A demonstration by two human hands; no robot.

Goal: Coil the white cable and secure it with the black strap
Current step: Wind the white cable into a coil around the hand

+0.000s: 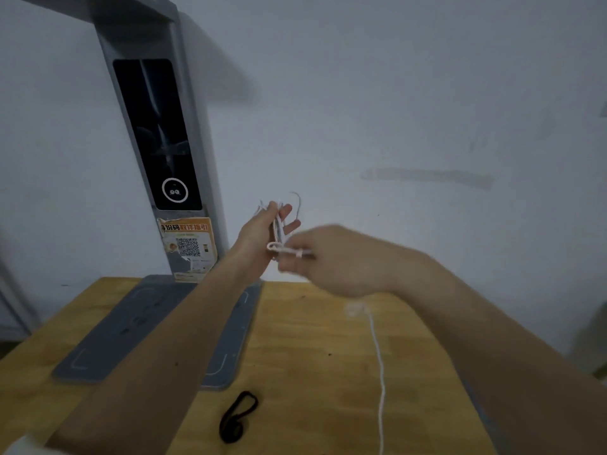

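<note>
My left hand (pixel 262 233) is raised above the wooden table (pixel 312 356) and holds a bundle of loops of the white cable (pixel 281 224) against its palm. My right hand (pixel 331 261), blurred by motion, pinches a strand of the same cable (pixel 289 251) just to the right of the bundle. A loose length of the cable (pixel 381 382) hangs from the right hand and trails down over the table toward the near edge. The black strap (pixel 237 417) lies in a loop on the table near the front, untouched by either hand.
A grey device with a tall post and dark screen (pixel 157 133) stands at the table's back left, with its flat grey base (pixel 131 326) on the wood. An orange sticker with a QR code (pixel 189 246) is on the post. A pale wall is behind.
</note>
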